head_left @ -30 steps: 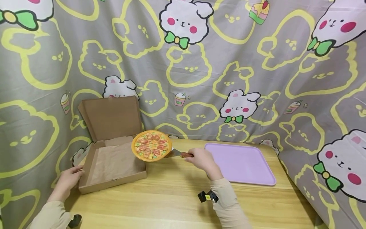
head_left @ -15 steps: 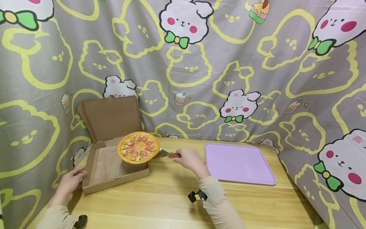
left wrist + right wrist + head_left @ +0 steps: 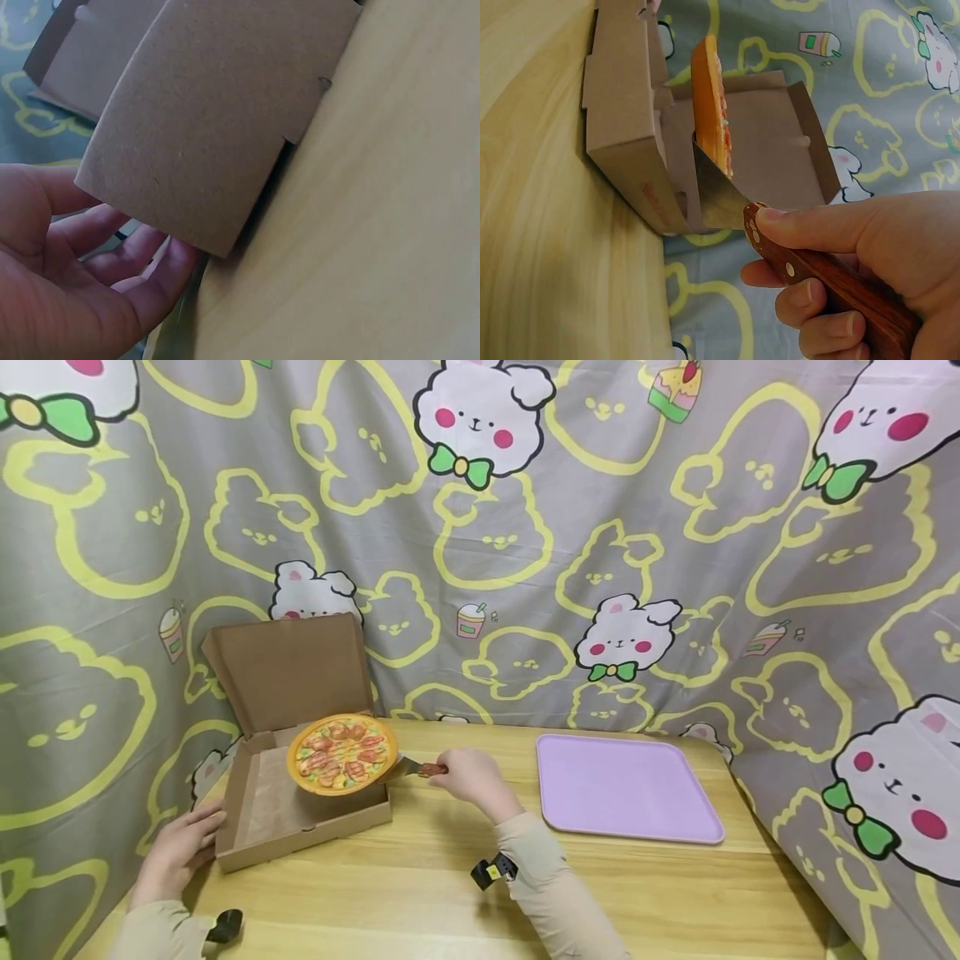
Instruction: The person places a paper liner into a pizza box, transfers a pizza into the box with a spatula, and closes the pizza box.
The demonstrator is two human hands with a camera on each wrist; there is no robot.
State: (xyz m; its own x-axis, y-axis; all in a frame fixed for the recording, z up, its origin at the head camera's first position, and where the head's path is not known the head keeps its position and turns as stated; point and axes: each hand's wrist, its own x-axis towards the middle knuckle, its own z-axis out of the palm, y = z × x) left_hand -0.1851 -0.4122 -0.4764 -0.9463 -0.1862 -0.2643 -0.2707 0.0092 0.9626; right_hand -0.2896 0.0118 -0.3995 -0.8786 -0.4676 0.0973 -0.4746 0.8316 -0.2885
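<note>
A toy-like round pizza (image 3: 342, 755) with an orange rim rides on the metal blade of a pizza server (image 3: 718, 191), above the open cardboard pizza box (image 3: 307, 837). My right hand (image 3: 474, 779) grips the server's wooden handle (image 3: 817, 277), the thumb along its top. In the right wrist view the pizza (image 3: 709, 105) shows edge-on, partly over the blade. At the box's left side is my left hand (image 3: 176, 853), its fingers extended against the outer wall. In the left wrist view the fingers of my left hand (image 3: 82, 277) touch the box's corner (image 3: 172, 142).
A pale purple tray (image 3: 626, 787) lies at the right of the wooden table (image 3: 420, 893). The box's lid (image 3: 292, 672) stands raised at the back, before a patterned curtain (image 3: 502, 552).
My right hand has moved left with the server, bringing the pizza from the box's right edge to over its inside. The box has shifted slightly right, with my left hand following its side.
</note>
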